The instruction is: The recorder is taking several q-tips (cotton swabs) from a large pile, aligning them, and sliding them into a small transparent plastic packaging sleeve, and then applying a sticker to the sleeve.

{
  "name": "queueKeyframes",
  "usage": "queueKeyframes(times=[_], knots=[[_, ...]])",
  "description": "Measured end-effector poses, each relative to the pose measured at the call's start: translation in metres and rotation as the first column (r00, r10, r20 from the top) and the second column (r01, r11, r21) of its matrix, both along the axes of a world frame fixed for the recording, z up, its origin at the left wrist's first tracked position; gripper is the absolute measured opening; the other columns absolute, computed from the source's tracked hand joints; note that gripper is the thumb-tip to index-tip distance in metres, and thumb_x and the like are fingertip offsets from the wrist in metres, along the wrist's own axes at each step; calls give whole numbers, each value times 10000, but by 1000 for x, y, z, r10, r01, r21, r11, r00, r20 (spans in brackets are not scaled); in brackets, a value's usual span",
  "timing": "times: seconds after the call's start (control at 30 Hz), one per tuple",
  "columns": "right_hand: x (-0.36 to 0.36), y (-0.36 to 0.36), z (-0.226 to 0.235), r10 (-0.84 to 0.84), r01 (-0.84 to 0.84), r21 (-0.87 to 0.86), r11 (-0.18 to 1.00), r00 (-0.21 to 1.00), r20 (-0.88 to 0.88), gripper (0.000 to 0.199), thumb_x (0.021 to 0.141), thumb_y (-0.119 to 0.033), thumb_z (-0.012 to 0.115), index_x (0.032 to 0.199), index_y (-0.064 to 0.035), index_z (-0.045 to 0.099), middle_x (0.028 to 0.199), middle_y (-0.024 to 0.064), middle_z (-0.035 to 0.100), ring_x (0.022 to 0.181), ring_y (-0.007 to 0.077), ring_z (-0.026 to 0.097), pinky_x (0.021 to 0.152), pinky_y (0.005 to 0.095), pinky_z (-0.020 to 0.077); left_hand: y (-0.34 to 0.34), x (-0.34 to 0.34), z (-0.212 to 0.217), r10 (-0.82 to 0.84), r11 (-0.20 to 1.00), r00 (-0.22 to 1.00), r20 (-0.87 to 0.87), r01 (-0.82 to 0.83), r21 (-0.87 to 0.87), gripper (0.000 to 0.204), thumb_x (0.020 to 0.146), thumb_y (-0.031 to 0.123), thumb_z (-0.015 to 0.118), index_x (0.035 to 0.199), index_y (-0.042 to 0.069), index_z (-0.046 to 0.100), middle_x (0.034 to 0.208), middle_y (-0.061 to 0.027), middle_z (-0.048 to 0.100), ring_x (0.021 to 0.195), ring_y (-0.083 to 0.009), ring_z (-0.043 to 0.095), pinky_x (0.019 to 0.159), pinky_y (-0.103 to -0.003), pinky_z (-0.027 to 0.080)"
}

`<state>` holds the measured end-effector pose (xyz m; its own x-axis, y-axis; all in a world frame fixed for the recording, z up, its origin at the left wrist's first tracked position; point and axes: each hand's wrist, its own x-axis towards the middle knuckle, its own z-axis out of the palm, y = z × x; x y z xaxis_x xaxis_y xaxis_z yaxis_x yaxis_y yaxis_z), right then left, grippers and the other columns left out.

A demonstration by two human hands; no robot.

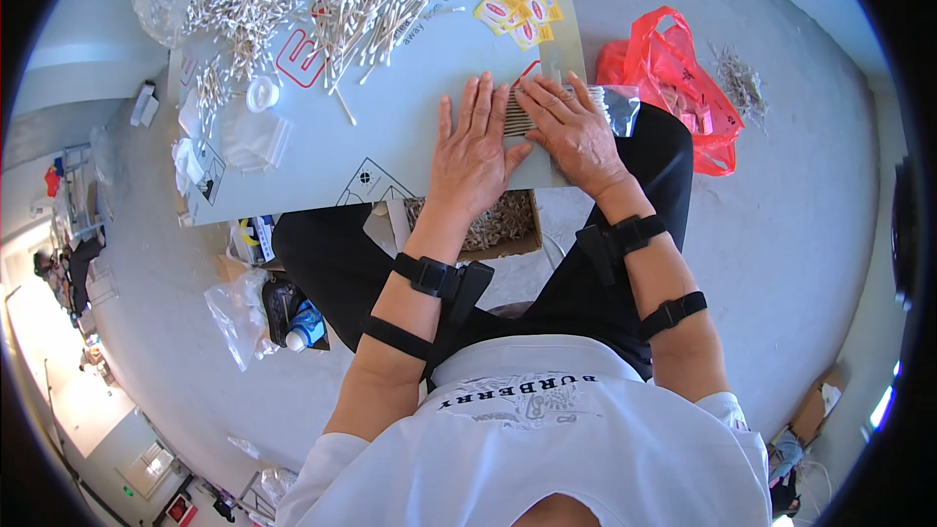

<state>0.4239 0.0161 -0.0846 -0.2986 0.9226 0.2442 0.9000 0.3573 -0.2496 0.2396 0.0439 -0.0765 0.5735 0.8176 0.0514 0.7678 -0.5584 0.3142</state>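
A row of cotton swabs [517,117] lies side by side near the table's front right edge, its right end in a clear plastic bag [625,107]. Flat over the swabs rests my right hand [578,140], fingers stretched out and covering much of the row. My left hand [473,158] lies palm down at the row's left end, its fingers extended along the tabletop. Toward the back, a large heap of loose cotton swabs [254,0] spreads across the table [293,181]. Several small yellow and white labels [517,12] lie beyond my right hand.
A round white container [262,94] and clear plastic bags [256,143] sit at the table's left. On the floor to the right stands a red plastic bag [717,127] beside scattered swabs [740,86]. Below the table edge, a cardboard box [532,246] sits between my legs.
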Motion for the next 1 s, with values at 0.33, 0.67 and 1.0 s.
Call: queueKeyframes(times=[0.33, 0.67, 1.0], knots=[[26, -22, 0, -372, 365, -101, 925, 927, -57, 564, 983, -368, 498, 1499, -182, 364, 1578, 103, 289, 1461, 272, 252, 1181, 516, 138, -5, 6, 1, 2, 999, 999, -44, -4, -49, 793, 926, 428, 583, 1537, 63, 233, 1613, -140, 192, 1502, -271, 149, 1205, -506, 103], [33, -25, -10, -341, 304, -228, 925, 929, -144, 546, 1005, -366, 464, 1513, -208, 345, 1580, 97, 285, 1466, 273, 247, 1191, 497, 131, -10, 32, 0, -27, 998, 1000, 6, 27, -58, 795, 927, 427, 578, 1533, 44, 235, 1614, -149, 181, 1501, -281, 157, 1202, -504, 113], [46, -12, -26, -522, 549, -264, 793, 389, -759, 431, 1015, -364, 507, 1339, -89, 583, 1385, 158, 528, 1320, 245, 459, 1092, 372, 348, -3, 42, -10, 75, 996, 922, 380, -55, -63, 684, 970, 317, 546, 1498, -21, 273, 1578, -204, 238, 1474, -335, 214, 1183, -496, 185]])
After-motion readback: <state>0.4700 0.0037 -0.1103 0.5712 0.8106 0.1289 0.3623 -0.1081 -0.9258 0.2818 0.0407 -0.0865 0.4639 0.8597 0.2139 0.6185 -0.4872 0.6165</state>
